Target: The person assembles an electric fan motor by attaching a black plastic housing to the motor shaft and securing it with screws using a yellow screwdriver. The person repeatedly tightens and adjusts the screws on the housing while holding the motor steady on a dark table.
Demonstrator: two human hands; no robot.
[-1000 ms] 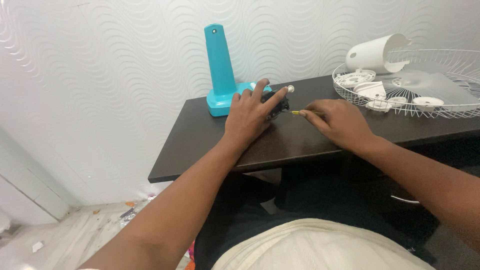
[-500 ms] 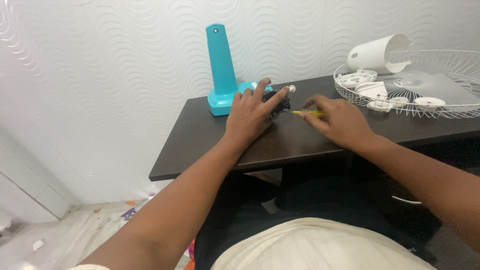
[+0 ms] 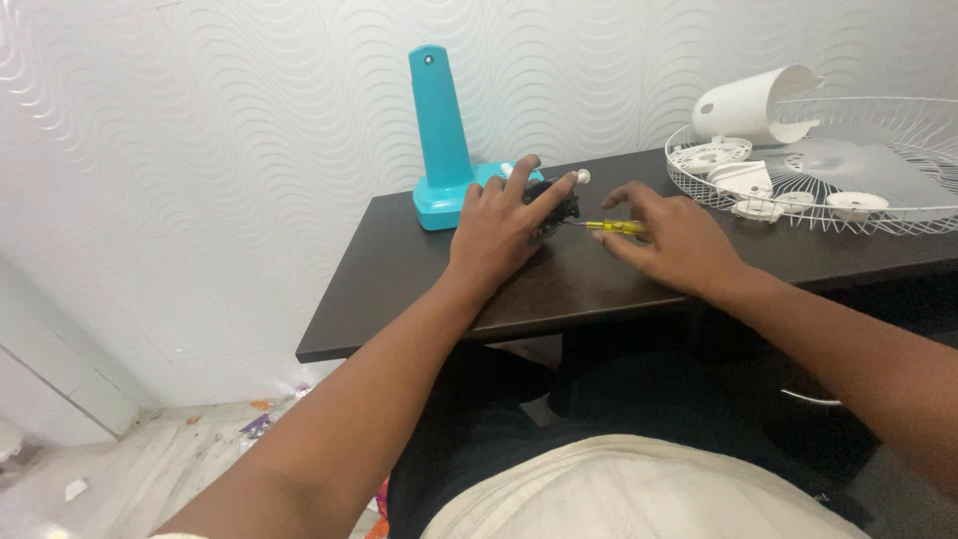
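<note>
One dark, smooth worktop (image 3: 419,279) stands against a white wall (image 3: 200,150) embossed with wavy ridges; its near edge runs from lower left up to the right, and its left corner overhangs pale floor (image 3: 120,469) strewn with small scraps. The front left stretch of the worktop lies bare, giving the arms room; the right end is crowded.

There, one white wire guard (image 3: 848,160), round and shallow like a basket, reaches past the right edge of view. In it lie one translucent blade (image 3: 868,170) and a few small white plastic pieces, and one white cylindrical housing (image 3: 753,105) lies tilted at its rear rim.

One teal plastic stand (image 3: 439,130), a tapering column on a flat base, sits upright at the back near the wall, just behind the left hand.

Two bare hands work at the middle. The left hand (image 3: 499,235) lies over one small black part (image 3: 559,208), fingers spread and pressing it to the worktop; a small white knob (image 3: 583,177) shows at the fingertips. The right hand (image 3: 674,245) pinches one screwdriver (image 3: 614,228) with a yellow translucent handle, held nearly level, its thin shaft pointing left into the black part.
</note>
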